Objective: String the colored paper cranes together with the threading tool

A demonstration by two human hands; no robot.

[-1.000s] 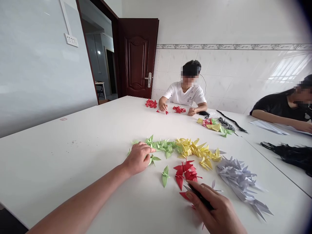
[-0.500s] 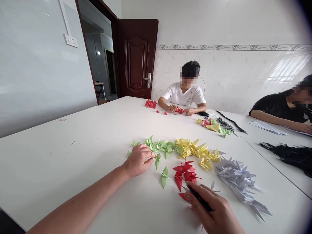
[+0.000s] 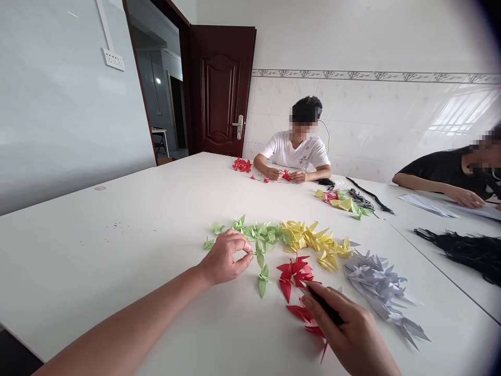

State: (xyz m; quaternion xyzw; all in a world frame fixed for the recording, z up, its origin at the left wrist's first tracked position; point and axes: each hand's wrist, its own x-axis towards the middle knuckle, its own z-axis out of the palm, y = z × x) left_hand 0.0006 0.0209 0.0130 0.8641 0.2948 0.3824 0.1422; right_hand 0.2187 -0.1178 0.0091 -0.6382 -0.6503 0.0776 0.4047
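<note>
The left hand (image 3: 227, 257) pinches 1 green crane (image 3: 260, 253) by its thin tip, just beyond a 2nd crane (image 3: 263, 282) on the table (image 3: 90, 271). Folded paper, it should be light, crisp and easily creased (that tip suits holding). The right hand (image 3: 354, 326) is wrapped around a black tool (image 3: 327, 306) beside red cranes (image 3: 286, 290). The shirt print (image 3: 305, 160) is illegible.

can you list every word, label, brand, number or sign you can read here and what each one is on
No text can be read.
Small red rectangular mark on the white tabletop: too small to read.
Small dark print on the white short-sleeved T-shirt: too small to read, perhaps only a design.
Flat white paper sheets: any writing is too small to make out.
</note>
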